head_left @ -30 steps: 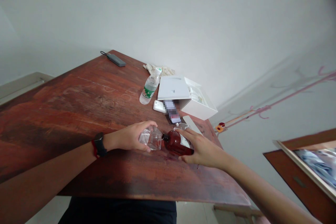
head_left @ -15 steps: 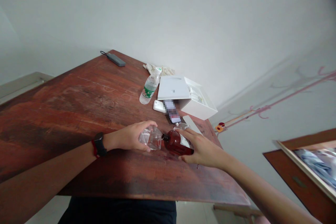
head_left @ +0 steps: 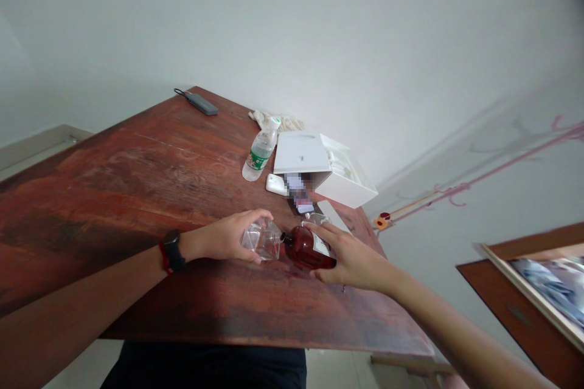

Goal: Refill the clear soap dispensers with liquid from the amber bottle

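Observation:
My left hand (head_left: 232, 237) is closed around a clear faceted bottle (head_left: 264, 240), its open mouth turned to the right. In my right hand (head_left: 344, 255) is a reddish-brown bottle (head_left: 305, 249) with a white label, tipped onto its side. The dark neck of the brown bottle points left and meets the clear bottle's mouth; whether they touch I cannot tell. Behind the right fingers a clear plastic piece (head_left: 318, 217) shows in part. Whether liquid passes between the bottles is too small to make out.
On the wooden table (head_left: 150, 194) stands a plastic water bottle (head_left: 260, 155) with a green label. Near it are a white earbud case (head_left: 276, 184), a phone (head_left: 301, 197), an opened white box (head_left: 303, 153) and a cloth (head_left: 292, 123). A grey hub (head_left: 201, 103) lies at the far corner.

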Demonstrator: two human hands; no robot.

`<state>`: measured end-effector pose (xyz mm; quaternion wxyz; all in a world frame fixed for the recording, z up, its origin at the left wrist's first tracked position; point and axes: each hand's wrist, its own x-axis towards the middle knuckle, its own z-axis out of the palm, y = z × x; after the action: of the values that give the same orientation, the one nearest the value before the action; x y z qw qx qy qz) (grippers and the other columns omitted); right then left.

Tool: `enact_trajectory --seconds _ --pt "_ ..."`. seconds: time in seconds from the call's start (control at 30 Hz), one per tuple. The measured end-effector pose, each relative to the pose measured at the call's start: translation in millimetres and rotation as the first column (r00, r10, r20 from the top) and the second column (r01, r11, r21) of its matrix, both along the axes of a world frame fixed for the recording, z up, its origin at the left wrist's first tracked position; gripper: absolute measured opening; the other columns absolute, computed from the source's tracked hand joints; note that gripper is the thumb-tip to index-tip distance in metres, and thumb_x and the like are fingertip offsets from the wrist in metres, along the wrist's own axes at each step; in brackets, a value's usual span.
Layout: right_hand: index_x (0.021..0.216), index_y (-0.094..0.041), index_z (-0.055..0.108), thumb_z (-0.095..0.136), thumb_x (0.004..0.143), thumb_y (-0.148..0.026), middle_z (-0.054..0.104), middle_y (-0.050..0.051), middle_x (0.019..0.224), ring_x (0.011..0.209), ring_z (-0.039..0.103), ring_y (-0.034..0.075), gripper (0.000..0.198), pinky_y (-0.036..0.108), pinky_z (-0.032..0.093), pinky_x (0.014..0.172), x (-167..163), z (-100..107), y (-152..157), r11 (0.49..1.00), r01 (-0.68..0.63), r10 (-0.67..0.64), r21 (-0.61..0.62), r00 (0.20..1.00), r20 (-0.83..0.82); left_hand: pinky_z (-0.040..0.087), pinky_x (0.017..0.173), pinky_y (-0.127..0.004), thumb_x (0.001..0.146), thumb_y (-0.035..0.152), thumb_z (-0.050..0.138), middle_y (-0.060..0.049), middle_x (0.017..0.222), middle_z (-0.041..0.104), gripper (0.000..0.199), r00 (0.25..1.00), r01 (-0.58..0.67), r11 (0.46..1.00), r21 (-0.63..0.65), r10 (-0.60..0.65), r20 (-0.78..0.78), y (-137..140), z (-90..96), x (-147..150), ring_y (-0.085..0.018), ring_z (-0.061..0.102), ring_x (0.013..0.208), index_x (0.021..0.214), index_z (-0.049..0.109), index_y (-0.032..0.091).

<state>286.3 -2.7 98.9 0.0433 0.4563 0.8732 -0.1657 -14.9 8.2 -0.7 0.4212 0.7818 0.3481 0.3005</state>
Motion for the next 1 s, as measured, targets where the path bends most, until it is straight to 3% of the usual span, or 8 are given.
enact_trajectory --seconds 1.0 --pt "0.151 -0.025 0.056 0.081 0.075 -0.031 0.068 0.013 0.138 0.124 0.066 0.035 0.08 0.05 0.054 0.105 -1.7 2.0 -0.4 1.0 -0.007 0.007 0.026 1.0 0.003 0.049 0.115 -0.042 0.073 0.028 0.091 -0.011 0.142 0.066 0.081 1.0 0.013 1.0 0.005 -0.013 -0.003 -0.8 2.2 -0.7 -0.031 0.065 0.129 0.143 0.051 0.022"
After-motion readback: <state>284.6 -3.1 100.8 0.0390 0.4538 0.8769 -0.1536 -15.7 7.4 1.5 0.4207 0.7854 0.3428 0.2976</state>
